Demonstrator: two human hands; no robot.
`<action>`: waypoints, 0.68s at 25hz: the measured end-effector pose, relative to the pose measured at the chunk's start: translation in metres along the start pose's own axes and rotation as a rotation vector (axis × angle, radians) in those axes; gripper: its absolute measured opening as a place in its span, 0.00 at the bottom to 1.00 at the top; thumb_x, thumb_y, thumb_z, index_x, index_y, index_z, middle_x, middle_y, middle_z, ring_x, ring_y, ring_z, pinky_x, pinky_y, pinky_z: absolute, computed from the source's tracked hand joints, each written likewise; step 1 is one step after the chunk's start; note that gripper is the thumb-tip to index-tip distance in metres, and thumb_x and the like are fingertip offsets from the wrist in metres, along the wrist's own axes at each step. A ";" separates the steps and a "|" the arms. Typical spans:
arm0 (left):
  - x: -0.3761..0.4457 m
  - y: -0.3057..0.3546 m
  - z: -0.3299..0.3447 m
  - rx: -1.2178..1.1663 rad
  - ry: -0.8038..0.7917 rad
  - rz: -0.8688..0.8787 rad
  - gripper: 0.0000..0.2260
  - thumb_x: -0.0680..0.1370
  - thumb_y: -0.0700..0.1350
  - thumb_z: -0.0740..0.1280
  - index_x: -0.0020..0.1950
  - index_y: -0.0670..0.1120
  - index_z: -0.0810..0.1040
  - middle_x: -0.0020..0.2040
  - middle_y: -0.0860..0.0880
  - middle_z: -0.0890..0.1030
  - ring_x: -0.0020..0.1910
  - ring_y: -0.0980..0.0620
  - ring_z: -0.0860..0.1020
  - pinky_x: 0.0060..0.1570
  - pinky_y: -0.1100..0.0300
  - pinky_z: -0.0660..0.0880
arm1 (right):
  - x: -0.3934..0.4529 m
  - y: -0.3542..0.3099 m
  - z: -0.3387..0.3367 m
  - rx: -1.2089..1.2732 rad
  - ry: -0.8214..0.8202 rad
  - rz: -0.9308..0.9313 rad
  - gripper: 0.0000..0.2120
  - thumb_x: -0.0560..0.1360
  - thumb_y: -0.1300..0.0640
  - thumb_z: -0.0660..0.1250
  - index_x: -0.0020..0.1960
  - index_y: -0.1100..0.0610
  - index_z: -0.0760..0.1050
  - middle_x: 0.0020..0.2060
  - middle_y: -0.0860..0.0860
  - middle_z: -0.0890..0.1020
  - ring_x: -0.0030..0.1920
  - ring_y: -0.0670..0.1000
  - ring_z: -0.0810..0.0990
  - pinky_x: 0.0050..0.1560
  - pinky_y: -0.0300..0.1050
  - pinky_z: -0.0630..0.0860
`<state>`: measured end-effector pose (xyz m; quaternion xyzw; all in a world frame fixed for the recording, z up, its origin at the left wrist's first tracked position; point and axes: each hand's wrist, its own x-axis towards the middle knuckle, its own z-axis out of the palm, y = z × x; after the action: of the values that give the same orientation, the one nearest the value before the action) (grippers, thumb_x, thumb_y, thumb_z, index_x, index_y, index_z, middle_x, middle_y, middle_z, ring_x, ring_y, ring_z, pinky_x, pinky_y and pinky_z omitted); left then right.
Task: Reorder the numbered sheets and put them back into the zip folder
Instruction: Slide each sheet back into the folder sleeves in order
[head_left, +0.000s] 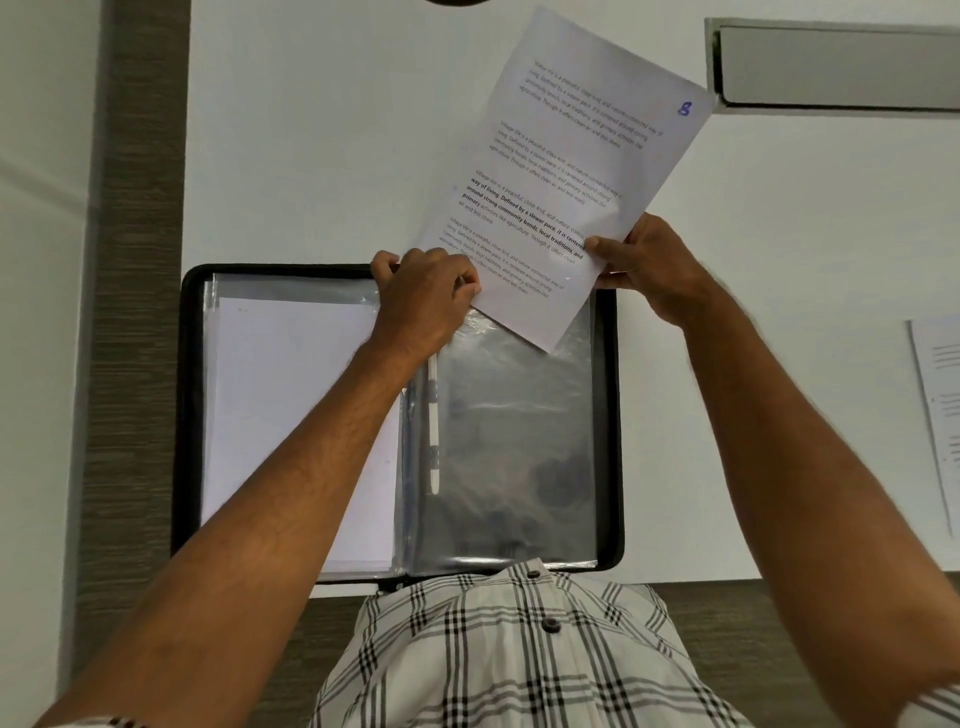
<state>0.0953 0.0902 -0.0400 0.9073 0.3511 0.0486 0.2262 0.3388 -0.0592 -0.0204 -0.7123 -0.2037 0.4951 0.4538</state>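
Shirt (519, 649): checked, nearest, overlapping folder's near edge.
Zip folder (608, 415): open on white table (322, 130).
Left hand (423, 304): curled, gripping folder's clear sleeve (514, 426) top.
Right hand (644, 265): pinching sheet 8 (571, 156), tilted over folder's far-right corner.
Other sheets (940, 415): well right of folder.

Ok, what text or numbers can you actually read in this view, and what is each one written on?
"8", handwritten in blue, at the top corner of the held sheet.
"way of living. Defined by a slower pace, it is centered around strong community bonds, local traditions, and primary", bold print on the same sheet.
The sheet's lighter print: mostly too small to read.
Sheets at the right edge: print blurred, unreadable.
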 end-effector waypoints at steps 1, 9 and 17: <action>0.000 -0.003 -0.001 0.050 -0.009 -0.007 0.04 0.80 0.52 0.69 0.50 0.54 0.82 0.51 0.54 0.82 0.56 0.49 0.76 0.63 0.46 0.58 | 0.001 0.000 -0.002 -0.022 -0.016 0.007 0.19 0.83 0.59 0.69 0.72 0.59 0.75 0.61 0.52 0.86 0.58 0.53 0.87 0.54 0.49 0.85; 0.012 -0.018 -0.006 -0.011 -0.033 -0.185 0.07 0.81 0.48 0.66 0.58 0.52 0.79 0.59 0.49 0.78 0.61 0.46 0.74 0.62 0.46 0.64 | 0.010 -0.001 -0.014 -0.085 -0.098 0.021 0.20 0.81 0.57 0.71 0.72 0.59 0.74 0.62 0.53 0.85 0.60 0.54 0.86 0.55 0.49 0.85; 0.042 -0.035 -0.018 -0.404 -0.090 -0.416 0.08 0.79 0.44 0.70 0.55 0.43 0.84 0.48 0.49 0.84 0.50 0.49 0.81 0.53 0.59 0.76 | 0.019 -0.003 -0.022 -0.118 -0.139 0.040 0.22 0.81 0.56 0.71 0.73 0.59 0.74 0.62 0.52 0.85 0.60 0.54 0.86 0.57 0.52 0.85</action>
<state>0.1003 0.1477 -0.0424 0.7537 0.5024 0.0298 0.4225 0.3669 -0.0538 -0.0260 -0.7055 -0.2493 0.5396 0.3859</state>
